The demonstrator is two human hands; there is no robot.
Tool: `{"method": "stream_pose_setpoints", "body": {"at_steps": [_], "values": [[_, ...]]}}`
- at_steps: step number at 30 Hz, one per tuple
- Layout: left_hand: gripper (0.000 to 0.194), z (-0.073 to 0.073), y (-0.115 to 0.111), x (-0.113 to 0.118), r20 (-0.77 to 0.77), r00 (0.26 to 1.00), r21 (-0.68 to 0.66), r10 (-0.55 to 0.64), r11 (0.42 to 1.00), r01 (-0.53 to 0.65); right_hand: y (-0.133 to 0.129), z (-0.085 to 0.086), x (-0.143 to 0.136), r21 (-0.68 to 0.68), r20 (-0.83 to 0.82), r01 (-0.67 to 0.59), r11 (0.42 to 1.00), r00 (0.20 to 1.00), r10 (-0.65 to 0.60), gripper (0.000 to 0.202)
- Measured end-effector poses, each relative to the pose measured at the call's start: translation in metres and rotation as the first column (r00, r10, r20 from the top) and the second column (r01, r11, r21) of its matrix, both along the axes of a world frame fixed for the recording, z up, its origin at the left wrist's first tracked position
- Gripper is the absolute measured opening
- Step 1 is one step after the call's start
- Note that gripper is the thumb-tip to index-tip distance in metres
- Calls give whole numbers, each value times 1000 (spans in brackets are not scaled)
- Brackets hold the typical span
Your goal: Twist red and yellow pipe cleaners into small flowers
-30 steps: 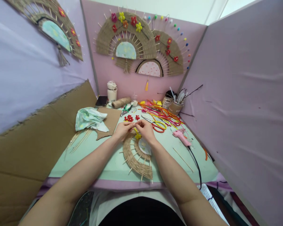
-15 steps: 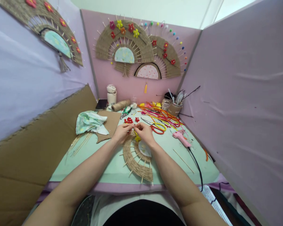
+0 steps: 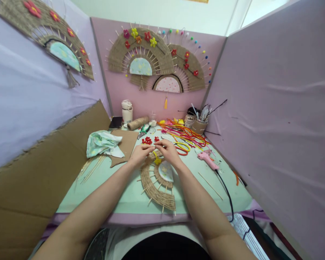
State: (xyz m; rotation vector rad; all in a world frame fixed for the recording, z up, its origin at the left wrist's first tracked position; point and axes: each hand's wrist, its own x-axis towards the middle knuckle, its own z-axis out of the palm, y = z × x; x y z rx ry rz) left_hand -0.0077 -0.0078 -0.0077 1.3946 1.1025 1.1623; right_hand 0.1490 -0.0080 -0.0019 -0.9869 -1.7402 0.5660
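Note:
My left hand [image 3: 141,153] and my right hand [image 3: 168,151] meet fingertip to fingertip above the upper end of a woven twine fan [image 3: 154,187]. Both are closed in a pinch; what lies between the fingertips is too small to make out. A yellow pipe-cleaner piece [image 3: 157,159] hangs just below them, over the fan. The fan has short sticks poking out and a pale half-round cloth centre [image 3: 165,171]. Small red flowers [image 3: 147,141] lie just beyond my hands, near scissors with yellow and red handles [image 3: 182,147] partly behind my right hand.
A pink glue gun [image 3: 208,160] with a black cord lies at the right, near a thin stick [image 3: 209,185]. Patterned cloth [image 3: 103,144] and cardboard [image 3: 128,141] are at the left. Colourful pipe cleaners [image 3: 185,133], a twine roll [image 3: 138,123] and a white bottle [image 3: 127,112] stand or lie behind.
The fingertips of both hands have come closer together in a pinch. The yellow piece below them shows more fully. The camera view has tilted up slightly.

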Motion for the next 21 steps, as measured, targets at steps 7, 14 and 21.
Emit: {"method": "stream_pose_setpoints", "body": {"at_steps": [7, 14, 21], "values": [[38, -3, 3, 0, 76, 996, -92, -47, 994, 54, 1, -3, -1, 15, 11, -58, 998, 998, 58, 15], [36, -5, 4, -1, 66, 993, -113, -95, 988, 102, 1, -3, 0, 32, 26, -114, 993, 993, 114, 18], [35, 0, 8, -13, 3, 963, -176, -271, 947, 267, 0, 2, 8, -100, 75, -268, 958, 958, 276, 20]]}}
